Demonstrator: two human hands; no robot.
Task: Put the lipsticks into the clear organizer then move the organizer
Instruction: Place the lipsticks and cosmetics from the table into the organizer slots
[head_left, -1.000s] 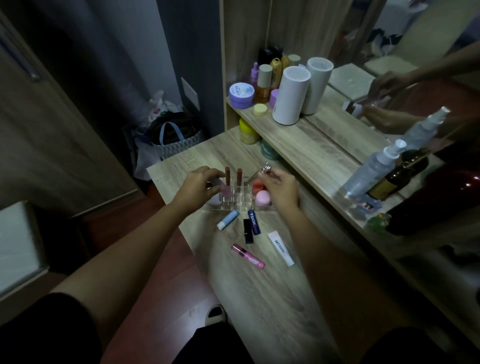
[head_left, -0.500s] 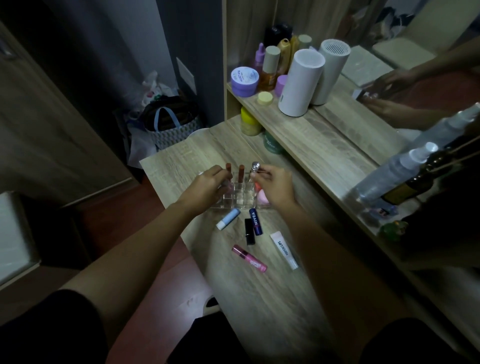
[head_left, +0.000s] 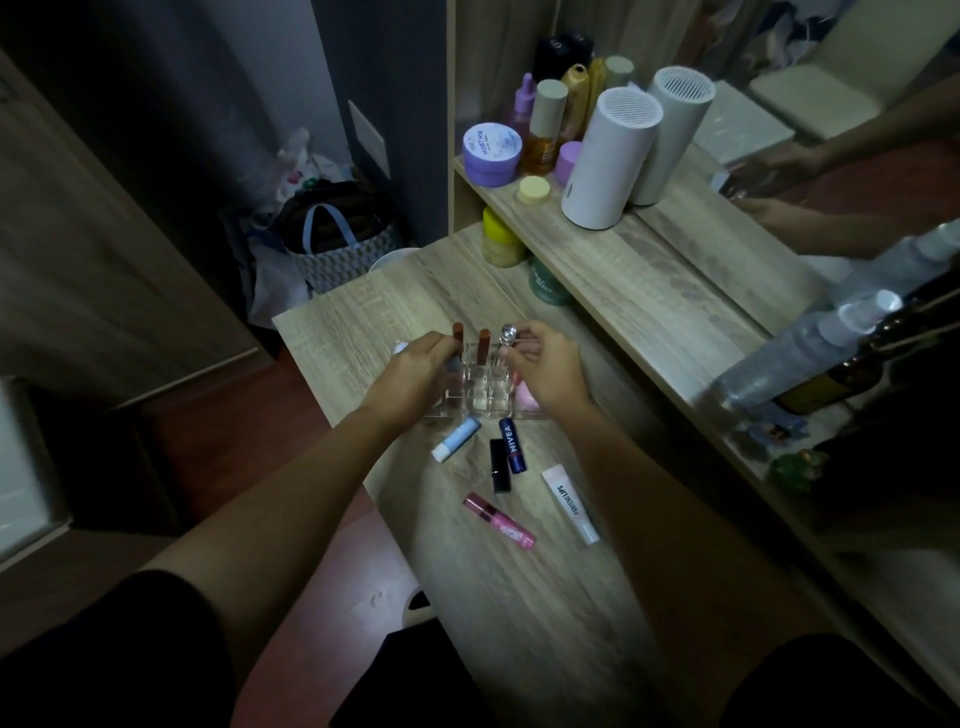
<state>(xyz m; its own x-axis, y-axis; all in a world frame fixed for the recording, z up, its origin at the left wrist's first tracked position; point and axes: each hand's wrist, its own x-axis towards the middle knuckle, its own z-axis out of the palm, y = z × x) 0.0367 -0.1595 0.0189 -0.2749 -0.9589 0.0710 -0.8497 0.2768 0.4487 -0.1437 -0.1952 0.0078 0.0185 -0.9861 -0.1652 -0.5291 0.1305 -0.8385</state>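
A clear organizer (head_left: 480, 389) stands on the wooden table (head_left: 519, 597). Two brown-capped lipsticks (head_left: 484, 344) stand upright in its back slots. My left hand (head_left: 415, 371) rests against the organizer's left side, fingers curled by the left brown lipstick (head_left: 458, 332). My right hand (head_left: 545, 366) pinches a silver-topped lipstick (head_left: 507, 335) standing upright over a back slot. In front of the organizer lie a light blue lip balm (head_left: 456, 440), a dark blue Nivea stick (head_left: 512, 445), a black lipstick (head_left: 500, 465), a pink tube (head_left: 498, 520) and a white tube (head_left: 570, 504).
A raised shelf (head_left: 649, 270) on the right carries a white cylinder (head_left: 608, 158), a purple jar (head_left: 492, 154), bottles and a spray bottle (head_left: 800, 353), with a mirror behind. A yellow jar (head_left: 500, 239) sits under the shelf. A patterned bag (head_left: 337, 244) stands on the floor at left.
My right hand has brought the silver-topped lipstick from a tilt to upright over the organizer's back row. My left hand stayed at the organizer's left side. The camera shifted slightly.
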